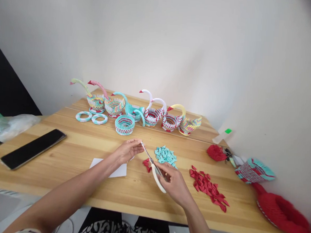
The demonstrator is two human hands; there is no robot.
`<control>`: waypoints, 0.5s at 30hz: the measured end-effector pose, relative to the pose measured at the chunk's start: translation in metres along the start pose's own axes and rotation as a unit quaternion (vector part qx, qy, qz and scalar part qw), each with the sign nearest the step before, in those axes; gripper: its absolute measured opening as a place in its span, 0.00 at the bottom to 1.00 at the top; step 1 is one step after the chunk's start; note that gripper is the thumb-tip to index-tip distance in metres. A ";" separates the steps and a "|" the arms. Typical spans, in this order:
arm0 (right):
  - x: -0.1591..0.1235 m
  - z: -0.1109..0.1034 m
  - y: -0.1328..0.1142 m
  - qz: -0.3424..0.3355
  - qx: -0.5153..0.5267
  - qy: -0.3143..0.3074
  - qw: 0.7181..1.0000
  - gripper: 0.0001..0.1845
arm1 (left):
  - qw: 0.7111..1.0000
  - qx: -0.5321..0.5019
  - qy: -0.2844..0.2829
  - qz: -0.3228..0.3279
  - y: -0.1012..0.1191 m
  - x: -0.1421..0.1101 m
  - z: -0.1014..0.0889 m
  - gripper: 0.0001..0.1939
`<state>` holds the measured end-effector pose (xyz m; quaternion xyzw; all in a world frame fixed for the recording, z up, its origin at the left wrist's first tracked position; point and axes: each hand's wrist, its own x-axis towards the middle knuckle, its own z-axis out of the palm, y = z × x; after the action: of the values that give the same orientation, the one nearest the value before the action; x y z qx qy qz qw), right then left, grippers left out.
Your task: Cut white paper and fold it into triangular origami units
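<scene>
Over the middle of the wooden table, my right hand grips a pair of scissors with white handles, its blades pointing up and left. My left hand is closed in a pinch at the blade tips. Whatever lies between its fingers is too small to make out; a bit of white shows below them. Under my left forearm lies a white sheet of paper. A heap of turquoise folded paper pieces and a few red ones lie just beyond the scissors.
Folded-paper swans line the back, with a turquoise paper bowl and two paper rings before them. A black phone lies left. Red paper pieces and a red paper swan body sit right.
</scene>
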<state>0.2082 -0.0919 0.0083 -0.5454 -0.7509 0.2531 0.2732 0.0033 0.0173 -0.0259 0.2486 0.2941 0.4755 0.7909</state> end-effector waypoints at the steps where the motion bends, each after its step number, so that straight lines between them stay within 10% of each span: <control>1: -0.001 -0.001 0.000 0.004 0.007 0.001 1.000 0.21 | 1.000 -0.005 0.000 -0.002 0.000 0.000 0.000 0.03; 15: 0.002 0.002 -0.002 -0.001 -0.025 0.007 1.000 0.21 | 0.999 0.000 -0.037 -0.013 -0.002 0.001 -0.004 0.01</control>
<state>0.2050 -0.0905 0.0087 -0.5530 -0.7555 0.2302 0.2653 0.0026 0.0176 -0.0303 0.2626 0.2677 0.4556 0.8074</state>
